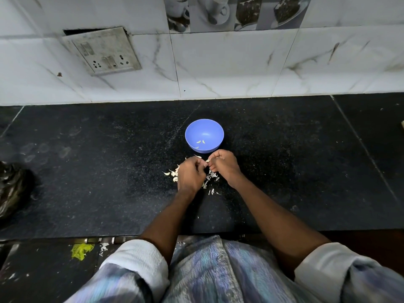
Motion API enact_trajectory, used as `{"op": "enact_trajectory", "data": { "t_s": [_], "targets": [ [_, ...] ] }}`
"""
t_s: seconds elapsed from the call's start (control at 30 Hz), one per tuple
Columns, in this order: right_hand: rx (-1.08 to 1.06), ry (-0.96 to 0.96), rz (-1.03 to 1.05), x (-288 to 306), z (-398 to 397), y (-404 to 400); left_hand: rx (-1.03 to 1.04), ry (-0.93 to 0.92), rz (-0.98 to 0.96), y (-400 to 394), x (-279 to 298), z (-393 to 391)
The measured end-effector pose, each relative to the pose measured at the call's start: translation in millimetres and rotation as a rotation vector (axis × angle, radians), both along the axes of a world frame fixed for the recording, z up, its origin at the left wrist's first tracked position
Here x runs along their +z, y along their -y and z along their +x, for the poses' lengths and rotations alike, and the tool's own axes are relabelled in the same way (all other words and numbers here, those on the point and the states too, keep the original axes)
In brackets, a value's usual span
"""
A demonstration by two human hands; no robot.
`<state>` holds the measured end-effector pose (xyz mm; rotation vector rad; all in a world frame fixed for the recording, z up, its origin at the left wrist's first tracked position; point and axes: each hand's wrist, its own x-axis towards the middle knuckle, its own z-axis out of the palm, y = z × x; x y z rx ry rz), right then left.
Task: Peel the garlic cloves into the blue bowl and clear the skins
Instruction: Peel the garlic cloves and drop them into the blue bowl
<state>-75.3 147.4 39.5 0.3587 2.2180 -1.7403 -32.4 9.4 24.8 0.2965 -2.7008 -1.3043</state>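
Head view: just in front of the blue bowl [189, 136], the left hand [190, 174] and right hand [225, 165] meet, fingers curled, apparently pinching a garlic clove [207, 160] between them for peeling. A few peeled cloves [201, 141] lie inside; skins [211, 178] litter the counter [87, 171] below.

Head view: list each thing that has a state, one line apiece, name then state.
Round blue plastic bowl: upright on the black stone counter, a few peeled garlic cloves inside.
Left hand: fingers curled, pinching a small garlic clove at its tips.
Right hand: fingers curled, pinching the same clove.
Pale papery garlic skins: loose, scattered on the counter under the hands.
Grey wall socket plate: nothing plugged in.
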Motion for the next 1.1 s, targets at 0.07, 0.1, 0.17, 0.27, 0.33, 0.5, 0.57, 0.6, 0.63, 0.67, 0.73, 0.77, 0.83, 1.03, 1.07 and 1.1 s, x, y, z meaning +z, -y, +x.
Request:
{"op": "enact_trajectory", "data": {
  "t_s": [0.07, 0.1, 0.17, 0.27, 0.33, 0.5, 0.57, 0.6, 0.63, 0.67, 0.73, 0.77, 0.83, 1.03, 1.07, 1.1],
  "targets": [
    [-0.033, 0.081, -0.103, 4, -1, -1, 0.02, -0.006, 0.118, 0, 0, -1],
    [-0.031, 0.098, -0.135, 5, -1, -1, 0.039, 0.001, 0.168, 1, 0, -2],
    [-0.03, 0.076, -0.142, 7, -1, -1, 0.088, 0.013, 0.228, 2, -1, -5],
    [-0.084, -0.061, -0.106, 12, -4, 0, 0.154, 0.012, 0.233, 6, -5, -8],
    [-0.126, -0.154, -0.053, 16, -11, 4, 0.164, 0.021, 0.204, 7, -4, -8],
    [-0.197, -0.277, 0.166, 12, -35, 18, 0.088, 0.032, 0.152, 5, 0, -11],
    [-0.16, -0.257, 0.22, 5, -38, 21, 0.057, 0.027, 0.127, 6, 1, -13],
    [-0.159, -0.246, 0.233, 4, -37, 21, 0.051, 0.023, 0.116, 6, 1, -13],
    [-0.165, -0.242, 0.238, 0, -37, 20, 0.052, 0.021, 0.109, 7, 1, -14],
    [-0.177, -0.235, 0.242, -1, -35, 18, 0.053, 0.023, 0.105, 8, 0, -15],
    [-0.209, -0.233, 0.23, -8, -36, 14, 0.071, 0.042, 0.1, 10, -2, -14],
    [-0.23, -0.241, 0.209, -10, -35, 12, 0.088, 0.05, 0.105, 10, -2, -12],
    [-0.269, -0.269, 0.178, -9, -32, 12, 0.132, 0.065, 0.121, 11, 0, -11],
    [0.198, -0.14, 0.14, 8, -7, 2, 0.068, 0.056, 0.11, 21, -5, -8],
    [0.308, -0.124, 0.188, 6, -3, -1, 0.041, 0.041, 0.094, 23, -8, -6],
    [0.408, -0.132, 0.245, 2, 0, -2, 0.035, 0.028, 0.091, 25, -11, -4]
  ]
}}
